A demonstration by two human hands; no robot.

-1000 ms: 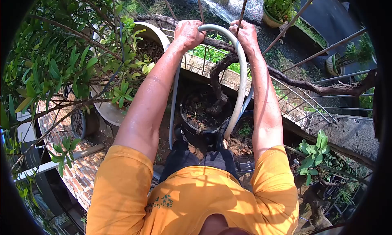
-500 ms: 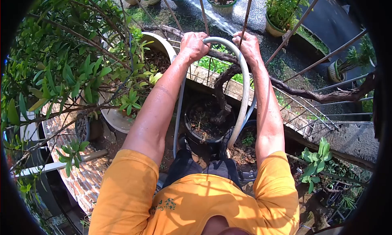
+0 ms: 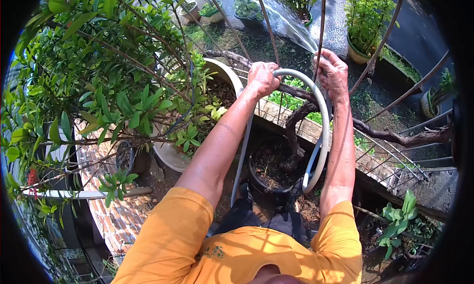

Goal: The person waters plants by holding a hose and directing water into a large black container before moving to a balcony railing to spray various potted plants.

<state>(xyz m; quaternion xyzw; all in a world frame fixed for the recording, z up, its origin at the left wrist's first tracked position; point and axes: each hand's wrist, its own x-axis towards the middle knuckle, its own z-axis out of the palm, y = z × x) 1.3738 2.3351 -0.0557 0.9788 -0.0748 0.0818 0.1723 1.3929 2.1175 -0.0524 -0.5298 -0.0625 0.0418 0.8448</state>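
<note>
A pale grey garden hose (image 3: pixel 322 118) hangs in a loop between my hands and the potted trunk below. My left hand (image 3: pixel 263 79) is closed around the hose at the top of the loop, beside a gnarled branch. My right hand (image 3: pixel 333 76) grips the hose near its end by a fence bar, thumb and fingers at the outlet. From there a fan of water (image 3: pixel 294 27) sprays up and to the left, beyond the bars. The hose end itself is mostly hidden by my fingers.
Rusty fence bars (image 3: pixel 267 24) stand ahead of me, with a twisted branch (image 3: pixel 395 136) running along them. A leafy bush (image 3: pixel 123 81) crowds the left. Below sits a black pot (image 3: pixel 261 178); potted plants (image 3: pixel 365 20) line the ground beyond the fence.
Both hands and the hose appear farther right and slightly lower in view. The hose loop has become rounder, and my right hand has turned with its fingers pointing upward. Water still sprays out.
</note>
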